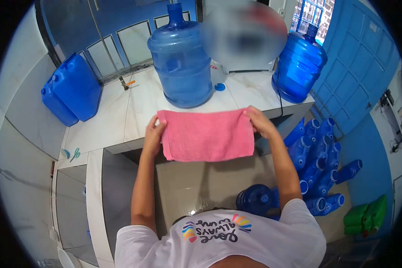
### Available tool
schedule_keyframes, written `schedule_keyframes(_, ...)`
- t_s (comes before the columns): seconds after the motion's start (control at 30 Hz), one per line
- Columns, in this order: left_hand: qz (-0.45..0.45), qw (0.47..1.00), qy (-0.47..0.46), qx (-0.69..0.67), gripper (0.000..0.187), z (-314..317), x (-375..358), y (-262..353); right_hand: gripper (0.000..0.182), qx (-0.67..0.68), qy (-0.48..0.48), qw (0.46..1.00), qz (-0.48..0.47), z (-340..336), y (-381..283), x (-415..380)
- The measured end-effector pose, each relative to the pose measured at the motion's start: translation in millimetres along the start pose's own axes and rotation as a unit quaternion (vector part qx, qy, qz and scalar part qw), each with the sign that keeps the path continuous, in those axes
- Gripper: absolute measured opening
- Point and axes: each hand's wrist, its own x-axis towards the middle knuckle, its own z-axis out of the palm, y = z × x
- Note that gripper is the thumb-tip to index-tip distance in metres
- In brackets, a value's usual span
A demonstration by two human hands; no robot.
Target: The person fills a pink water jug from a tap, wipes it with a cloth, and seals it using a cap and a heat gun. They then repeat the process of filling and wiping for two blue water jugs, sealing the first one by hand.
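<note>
A pink cloth (pixel 207 136), folded into a rectangle, hangs stretched between both hands in front of the counter edge. My left hand (pixel 154 132) pinches its upper left corner, and my right hand (pixel 260 123) grips the upper right corner. Just beyond the cloth, a large blue water jug (pixel 181 62) stands upright on the tiled counter (pixel 140 100). A small blue cap (pixel 219 87) lies to the right of that jug's base.
Another blue jug (pixel 299 64) stands at the counter's right end. Two blue jerrycans (pixel 73 89) sit at the left, near scissors (pixel 76 153) and a tap (pixel 124 83). Several blue containers (pixel 317 165) crowd the floor at right, with green containers (pixel 366 214) beyond.
</note>
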Motion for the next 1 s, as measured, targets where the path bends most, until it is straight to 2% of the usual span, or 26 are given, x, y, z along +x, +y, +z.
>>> schedule_keyframes(0.03,-0.006,1.000,-0.023,0.013,0.044,8,-1,-4,0.018,-0.003,0.022,1.000,0.007,8,3,9)
schedule_keyframes(0.07,-0.039,0.993,-0.062,0.092,0.052,11,-3,-3,0.019,-0.069,0.060,0.996,-0.012,22,3,10)
schedule_keyframes(0.1,-0.074,0.978,-0.099,0.171,0.060,13,-7,-3,0.019,-0.048,0.068,0.996,0.012,37,4,12)
schedule_keyframes(0.13,-0.047,0.971,-0.145,0.186,0.066,25,-14,-8,0.022,-0.035,0.058,0.998,0.007,53,7,17)
schedule_keyframes(0.17,-0.022,0.961,-0.190,0.201,0.071,40,-19,-14,0.026,0.066,0.034,0.997,0.014,81,-5,14)
schedule_keyframes(0.2,-0.023,0.961,-0.187,0.200,0.071,53,-20,-20,0.030,0.166,0.009,0.986,0.024,105,-21,11)
schedule_keyframes(0.23,0.134,0.933,-0.173,0.287,0.065,63,-20,-26,0.030,0.166,0.006,0.986,0.025,114,-32,13)
schedule_keyframes(0.27,0.286,0.873,-0.152,0.365,0.061,67,-18,-28,0.035,0.197,-0.087,0.977,-0.002,120,-43,20)
schedule_keyframes(0.3,0.285,0.873,-0.150,0.366,0.061,61,-9,-24,0.041,0.226,-0.179,0.957,-0.029,123,-51,29)
schedule_keyframes(0.37,0.076,0.966,-0.193,0.152,0.057,49,17,-6,0.045,0.182,-0.111,0.975,-0.057,104,-47,53)
schedule_keyframes(0.4,0.095,0.958,-0.203,0.180,0.053,46,26,3,0.052,0.105,-0.046,0.985,-0.131,98,-40,63)
schedule_keyframes(0.43,0.093,0.959,-0.199,0.180,0.053,47,34,13,0.052,0.105,-0.050,0.985,-0.129,105,-36,66)
schedule_keyframes(0.5,0.098,0.932,-0.289,0.198,0.053,52,50,33,0.060,0.056,0.100,0.993,-0.031,123,-22,65)
schedule_keyframes(0.53,0.074,0.922,-0.319,0.207,0.051,57,56,49,0.063,0.281,0.007,0.955,0.093,126,-8,70)
schedule_keyframes(0.57,0.078,0.921,-0.320,0.209,0.051,55,68,62,0.063,0.281,0.007,0.955,0.089,136,-14,73)
schedule_keyframes(0.63,0.025,0.923,-0.345,0.166,0.041,54,93,86,0.061,0.392,-0.038,0.906,-0.156,148,-33,84)
schedule_keyframes(0.67,0.081,0.926,-0.321,0.184,0.034,52,103,106,0.056,0.370,0.010,0.905,-0.208,145,-56,94)
schedule_keyframes(0.7,0.130,0.937,-0.292,0.139,0.036,48,119,117,0.052,0.228,0.097,0.930,-0.273,138,-82,108)
schedule_keyframes(0.73,0.177,0.944,-0.263,0.093,0.038,45,136,128,0.048,0.079,0.183,0.923,-0.328,131,-112,123)
schedule_keyframes(0.8,0.253,0.953,-0.156,0.061,0.034,45,170,156,0.049,-0.100,0.272,0.825,-0.486,130,-176,154)
schedule_keyframes(0.83,0.253,0.952,-0.160,0.060,0.034,45,186,170,0.050,-0.148,0.297,0.816,-0.473,134,-204,171)
schedule_keyframes(0.87,0.312,0.929,-0.032,0.199,0.029,45,200,184,0.052,-0.195,0.321,0.806,-0.458,140,-226,185)
schedule_keyframes(0.9,0.357,0.868,0.099,0.330,0.023,44,211,190,0.052,-0.196,0.323,0.805,-0.457,144,-242,192)
schedule_keyframes(0.93,0.357,0.868,0.098,0.330,0.023,44,221,183,0.052,-0.283,0.320,0.830,-0.359,149,-255,199)
schedule_keyframes(0.97,0.435,0.783,0.136,0.422,0.023,49,229,170,0.052,-0.364,0.311,0.840,-0.255,153,-262,207)
schedule_keyframes(1.0,0.506,0.679,0.172,0.503,0.026,56,239,158,0.047,-0.363,0.324,0.819,-0.303,149,-254,221)
